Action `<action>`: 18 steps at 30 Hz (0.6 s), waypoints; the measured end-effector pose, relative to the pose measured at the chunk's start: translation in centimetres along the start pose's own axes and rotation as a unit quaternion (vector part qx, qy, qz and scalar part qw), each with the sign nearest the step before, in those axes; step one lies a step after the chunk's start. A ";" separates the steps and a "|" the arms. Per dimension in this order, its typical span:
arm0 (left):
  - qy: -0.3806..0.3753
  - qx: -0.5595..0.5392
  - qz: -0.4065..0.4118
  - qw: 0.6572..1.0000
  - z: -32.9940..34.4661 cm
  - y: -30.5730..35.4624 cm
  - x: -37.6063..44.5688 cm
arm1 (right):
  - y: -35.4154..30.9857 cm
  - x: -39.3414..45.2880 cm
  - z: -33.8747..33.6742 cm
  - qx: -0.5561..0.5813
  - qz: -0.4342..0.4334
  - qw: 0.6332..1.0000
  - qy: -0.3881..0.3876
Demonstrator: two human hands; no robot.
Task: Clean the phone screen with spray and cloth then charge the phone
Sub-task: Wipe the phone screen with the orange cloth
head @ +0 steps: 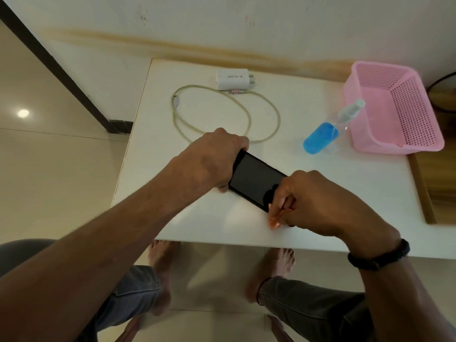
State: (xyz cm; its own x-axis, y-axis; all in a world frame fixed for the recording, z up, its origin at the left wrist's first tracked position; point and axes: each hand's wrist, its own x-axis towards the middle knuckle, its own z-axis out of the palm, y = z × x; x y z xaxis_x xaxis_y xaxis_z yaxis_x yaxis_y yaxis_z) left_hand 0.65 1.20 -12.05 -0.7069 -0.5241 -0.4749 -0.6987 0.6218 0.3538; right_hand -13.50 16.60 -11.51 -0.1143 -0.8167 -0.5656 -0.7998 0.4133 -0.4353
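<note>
A black phone [254, 177] lies screen up on the white table [345, 193], angled from upper left to lower right. My left hand [209, 160] grips its upper-left end. My right hand [318, 201] is bunched over the phone's lower-right end and holds a small orange cloth [275, 222], most of it hidden in the fist. A spray bottle [330, 128] with blue liquid lies on its side at the right. A white charger plug [232, 79] and its looped cable [222, 112] lie at the back of the table.
An empty pink perforated basket [394, 107] stands at the back right, touching the spray bottle's nozzle end. The table backs onto a wall. A wooden surface [434, 183] adjoins the table's right side. My legs and bare feet show below the front edge.
</note>
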 end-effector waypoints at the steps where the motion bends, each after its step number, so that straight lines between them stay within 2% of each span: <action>1: -0.001 0.001 0.000 1.000 0.0 0.0 0.0 | 0.4 -0.3 -0.2 -0.007 0.005 1.000 -0.004; 10: -0.032 0.008 -0.003 0.999 -0.3 0.4 -0.1 | 3.4 -1.2 -1.7 0.040 0.096 0.986 0.130; 18: -0.035 0.009 -0.003 0.999 -0.6 0.4 -0.1 | 2.2 1.0 -0.5 0.056 0.102 0.957 0.267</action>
State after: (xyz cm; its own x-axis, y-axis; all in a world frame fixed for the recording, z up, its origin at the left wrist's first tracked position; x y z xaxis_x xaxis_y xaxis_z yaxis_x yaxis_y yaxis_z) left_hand 0.33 1.19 -11.40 -0.6933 -0.4862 -0.5319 -0.7000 0.6296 0.3369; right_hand -15.67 16.47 -12.73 -0.5699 -0.7911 -0.2221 -0.6636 0.6025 -0.4434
